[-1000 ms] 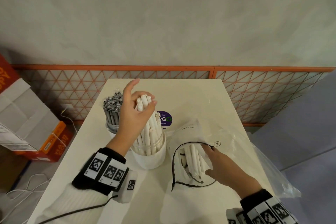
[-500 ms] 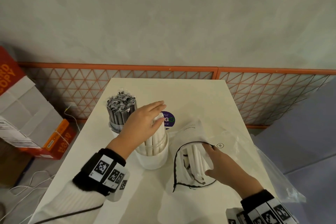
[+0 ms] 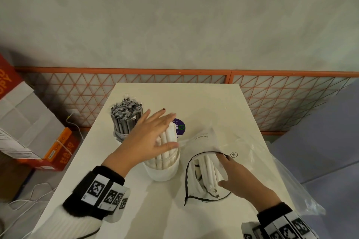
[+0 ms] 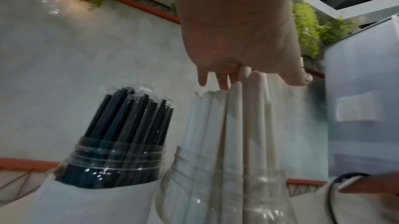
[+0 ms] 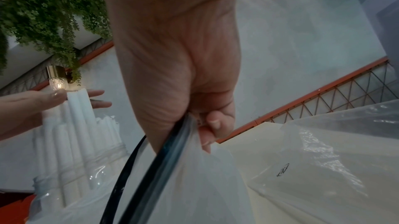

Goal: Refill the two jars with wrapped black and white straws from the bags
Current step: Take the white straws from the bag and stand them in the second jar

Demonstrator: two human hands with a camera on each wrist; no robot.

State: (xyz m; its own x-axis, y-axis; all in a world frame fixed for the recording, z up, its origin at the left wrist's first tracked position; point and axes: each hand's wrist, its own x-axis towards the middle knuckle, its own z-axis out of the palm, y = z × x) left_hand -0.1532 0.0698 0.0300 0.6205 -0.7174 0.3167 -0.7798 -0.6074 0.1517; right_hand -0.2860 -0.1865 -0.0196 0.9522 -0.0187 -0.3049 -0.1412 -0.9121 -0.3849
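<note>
Left hand (image 3: pixel 149 137) flat, fingers straight, patting white straws (image 3: pixel 167 147) down in near jar (image 3: pixel 163 170), table's middle. Right hand (image 3: pixel 239 178) pinched bag (image 3: pixel 206 176) mouth. Next: pull more white straws.

left hand (image 3: pixel 149 137): a second ago it gripped the white straws (image 3: pixel 168 145) near their tops, fingers curled; now it lies flat over them, fingers spread toward 1 o'clock.
white straws: then gathered upright, now leaning toward 1 o'clock in the jar (image 3: pixel 163 170).
</note>
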